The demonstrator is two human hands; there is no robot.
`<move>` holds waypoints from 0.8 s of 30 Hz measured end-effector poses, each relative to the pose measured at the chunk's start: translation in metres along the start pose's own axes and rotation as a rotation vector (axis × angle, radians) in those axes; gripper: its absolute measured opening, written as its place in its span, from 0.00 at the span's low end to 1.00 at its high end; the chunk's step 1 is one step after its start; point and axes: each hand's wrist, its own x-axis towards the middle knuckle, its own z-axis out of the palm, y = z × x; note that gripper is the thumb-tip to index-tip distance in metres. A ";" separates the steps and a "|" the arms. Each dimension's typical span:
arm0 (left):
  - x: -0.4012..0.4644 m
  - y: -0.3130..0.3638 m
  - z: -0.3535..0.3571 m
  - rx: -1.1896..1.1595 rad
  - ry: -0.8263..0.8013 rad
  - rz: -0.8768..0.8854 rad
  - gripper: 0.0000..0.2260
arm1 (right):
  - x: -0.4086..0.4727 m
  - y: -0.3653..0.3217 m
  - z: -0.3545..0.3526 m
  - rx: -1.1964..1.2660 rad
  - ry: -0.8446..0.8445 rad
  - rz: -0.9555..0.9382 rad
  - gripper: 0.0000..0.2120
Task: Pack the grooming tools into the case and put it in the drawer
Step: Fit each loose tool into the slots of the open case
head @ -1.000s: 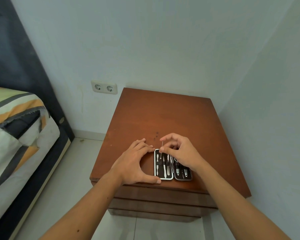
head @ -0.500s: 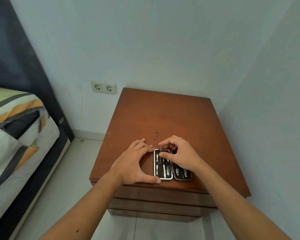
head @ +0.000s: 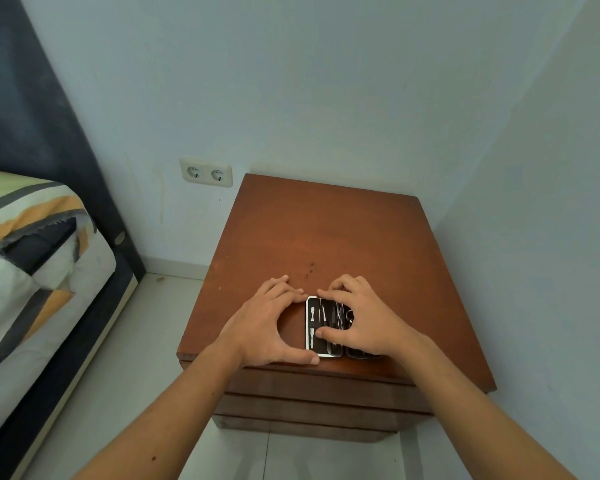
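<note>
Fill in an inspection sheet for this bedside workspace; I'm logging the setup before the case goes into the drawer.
Surface: brown wooden nightstand, top bare apart from the case, a few dark specks mid-top.
Job's things: grooming case open flat near the front edge, metal tools in its slots; drawers shut.
Clutter: nothing seen.
Grippers: left hand braces the case's left edge; right hand lies over the case, its fingers pressing a tool down.
Cables: nothing seen; double wall socket unused.
Surroundings: pale walls, bed with striped cover at left, tiled floor.

One case [head: 314,327], two hands [head: 267,323]
</note>
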 end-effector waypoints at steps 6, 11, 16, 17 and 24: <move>0.000 0.000 0.000 -0.004 -0.003 -0.004 0.52 | -0.002 0.001 0.005 0.053 0.044 0.020 0.35; 0.000 0.000 0.000 0.005 0.001 -0.002 0.53 | -0.004 0.001 0.007 0.083 0.073 0.020 0.31; 0.000 0.000 0.001 0.002 0.010 0.002 0.52 | -0.007 0.000 0.007 0.096 0.069 0.028 0.29; 0.000 0.000 0.000 0.002 0.010 0.003 0.52 | -0.007 0.000 0.007 0.108 0.070 0.033 0.29; 0.000 0.000 0.000 0.002 0.014 0.006 0.53 | -0.006 -0.002 0.004 0.175 0.017 0.061 0.28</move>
